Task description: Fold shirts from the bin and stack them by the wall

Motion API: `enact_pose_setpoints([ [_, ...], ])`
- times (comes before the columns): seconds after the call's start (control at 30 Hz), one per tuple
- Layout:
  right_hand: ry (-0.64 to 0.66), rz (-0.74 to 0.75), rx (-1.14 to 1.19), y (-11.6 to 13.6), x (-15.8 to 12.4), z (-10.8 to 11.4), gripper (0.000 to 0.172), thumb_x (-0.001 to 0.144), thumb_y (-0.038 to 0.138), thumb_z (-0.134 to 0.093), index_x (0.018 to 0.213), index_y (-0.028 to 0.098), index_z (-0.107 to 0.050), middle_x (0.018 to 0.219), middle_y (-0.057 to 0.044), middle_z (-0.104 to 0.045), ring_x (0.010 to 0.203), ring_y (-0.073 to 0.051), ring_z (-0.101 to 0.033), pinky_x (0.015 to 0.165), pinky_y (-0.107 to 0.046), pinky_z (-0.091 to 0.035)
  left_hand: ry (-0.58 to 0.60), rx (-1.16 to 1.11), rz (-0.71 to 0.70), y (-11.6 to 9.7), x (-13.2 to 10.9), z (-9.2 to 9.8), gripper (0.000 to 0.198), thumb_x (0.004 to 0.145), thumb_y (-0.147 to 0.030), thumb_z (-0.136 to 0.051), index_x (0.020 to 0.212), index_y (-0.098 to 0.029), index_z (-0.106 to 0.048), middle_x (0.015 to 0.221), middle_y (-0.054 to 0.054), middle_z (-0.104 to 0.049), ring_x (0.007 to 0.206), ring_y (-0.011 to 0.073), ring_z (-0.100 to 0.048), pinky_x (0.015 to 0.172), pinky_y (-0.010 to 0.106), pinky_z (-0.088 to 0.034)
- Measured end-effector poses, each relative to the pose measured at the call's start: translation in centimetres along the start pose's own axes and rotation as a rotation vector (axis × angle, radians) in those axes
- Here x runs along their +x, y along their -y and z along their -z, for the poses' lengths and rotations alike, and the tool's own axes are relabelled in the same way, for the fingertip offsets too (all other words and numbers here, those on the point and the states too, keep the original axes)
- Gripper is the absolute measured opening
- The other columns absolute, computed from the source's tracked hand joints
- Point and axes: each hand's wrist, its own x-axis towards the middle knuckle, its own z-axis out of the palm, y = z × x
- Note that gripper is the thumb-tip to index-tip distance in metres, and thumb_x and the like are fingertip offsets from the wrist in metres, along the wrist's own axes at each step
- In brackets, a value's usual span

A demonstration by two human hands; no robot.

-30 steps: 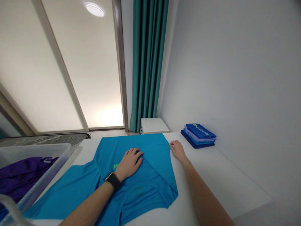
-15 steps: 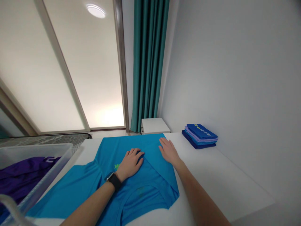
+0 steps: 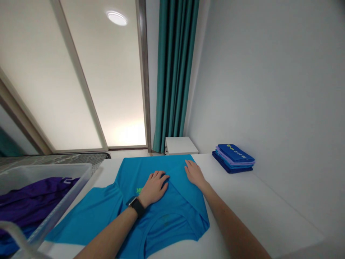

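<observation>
A blue T-shirt [image 3: 99, 207] lies on the white table [image 3: 242, 208], its neckline toward me and its left sleeve spread out. The right side is folded over onto the body. My left hand [image 3: 154, 187], with a black watch at the wrist, rests on the middle of the shirt with its fingers apart, beside a small green print. My right hand [image 3: 195, 174] lies on the folded part near the far right edge, its fingers stretched out flat. Neither hand grips anything.
Folded clothes [image 3: 234, 158] in blue and lilac are stacked at the right by the wall. A clear plastic bin [image 3: 87, 174] at the left holds purple and blue clothing [image 3: 35, 198]. Beyond the table are a white cabinet [image 3: 181, 145] and a green curtain [image 3: 175, 79].
The whole view has shifted, so things appear slightly farther right. The fingers of my right hand are slightly more bent; both hands remain on the shirt.
</observation>
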Motion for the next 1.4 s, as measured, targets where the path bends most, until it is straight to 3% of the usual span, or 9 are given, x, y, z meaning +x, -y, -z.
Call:
enact_pose_setpoints([
  [0.1, -0.020, -0.041, -0.023, 0.2, 1.3, 0.1, 0.047, 0.100, 0.031, -0.025, 0.138, 0.014, -0.047, 0.129, -0.015, -0.056, 0.118, -0.026, -0.050, 0.096, -0.038, -0.038, 0.001, 0.003, 0.001, 0.0, 0.0, -0.1, 0.035, 0.097, -0.035, -0.039, 0.126, -0.025, -0.056, 0.127, 0.008, -0.055, 0.117, 0.0268, -0.048, 0.099, 0.045, -0.038],
  [0.23, -0.034, -0.100, -0.058, 0.5, 3.1, 0.1, 0.038, 0.099, 0.030, -0.031, 0.116, 0.015, -0.062, 0.118, -0.014, -0.060, 0.112, -0.027, -0.051, 0.092, -0.038, -0.039, 0.002, -0.008, 0.005, -0.1, 0.0, 0.1, 0.034, 0.097, -0.034, -0.041, 0.126, -0.025, -0.056, 0.127, 0.008, -0.055, 0.117, 0.0263, -0.048, 0.099, 0.045, -0.038],
  [0.37, -0.037, -0.123, -0.081, 0.9, 3.8, -0.1, 0.028, 0.097, 0.029, -0.040, 0.107, 0.016, -0.063, 0.115, -0.014, -0.060, 0.110, -0.026, -0.051, 0.090, -0.037, -0.038, 0.002, -0.013, 0.012, -0.2, 0.0, 0.2, 0.034, 0.096, -0.033, -0.041, 0.126, -0.025, -0.056, 0.127, 0.008, -0.055, 0.116, 0.0262, -0.048, 0.099, 0.045, -0.038],
  [0.73, -0.077, -0.087, -0.069, 1.1, 3.7, -0.7, 0.027, 0.099, 0.025, -0.034, 0.117, 0.022, -0.054, 0.114, -0.009, -0.064, 0.107, -0.023, -0.054, 0.087, -0.034, -0.037, 0.000, -0.024, 0.027, 0.0, 0.0, -0.1, 0.037, 0.095, -0.032, -0.041, 0.127, -0.021, -0.054, 0.127, 0.009, -0.055, 0.116, 0.0258, -0.048, 0.100, 0.044, -0.037],
  [0.93, -0.114, -0.090, -0.097, 1.8, 3.2, -0.3, 0.032, 0.097, 0.024, -0.035, 0.122, 0.019, -0.054, 0.118, -0.013, -0.061, 0.111, -0.026, -0.051, 0.091, -0.039, -0.035, 0.006, -0.013, 0.029, -0.1, 0.1, 0.1, 0.037, 0.095, -0.030, -0.039, 0.128, -0.019, -0.054, 0.125, 0.009, -0.056, 0.114, 0.0255, -0.049, 0.099, 0.044, -0.038],
  [1.17, -0.085, 0.006, -0.115, 4.0, 0.7, 0.6, 0.039, 0.095, 0.030, -0.039, 0.128, 0.016, -0.055, 0.128, -0.016, -0.056, 0.118, -0.028, -0.048, 0.097, -0.038, -0.035, 0.004, 0.007, 0.026, -0.1, 0.1, 0.1, 0.036, 0.096, -0.029, -0.038, 0.126, -0.019, -0.055, 0.125, 0.009, -0.056, 0.113, 0.0257, -0.050, 0.097, 0.043, -0.039],
  [1.3, -0.041, 0.105, -0.091, 4.9, -1.7, 0.0, 0.052, 0.096, 0.040, -0.037, 0.137, 0.012, -0.048, 0.144, -0.017, -0.046, 0.134, -0.030, -0.036, 0.109, -0.043, -0.025, -0.014, 0.005, 0.018, 0.1, 0.1, -0.4, 0.037, 0.096, -0.028, -0.038, 0.128, -0.020, -0.053, 0.127, 0.009, -0.056, 0.116, 0.0251, -0.049, 0.098, 0.042, -0.039],
  [1.4, 0.002, 0.100, -0.061, 4.8, -2.6, -0.6, 0.057, 0.097, 0.043, -0.031, 0.143, 0.011, -0.042, 0.151, -0.016, -0.037, 0.140, -0.028, -0.028, 0.114, -0.045, -0.016, -0.016, 0.006, 0.018, 0.2, 0.1, -0.5, 0.037, 0.095, -0.027, -0.039, 0.129, -0.020, -0.052, 0.128, 0.009, -0.055, 0.116, 0.0249, -0.049, 0.099, 0.042, -0.038],
])
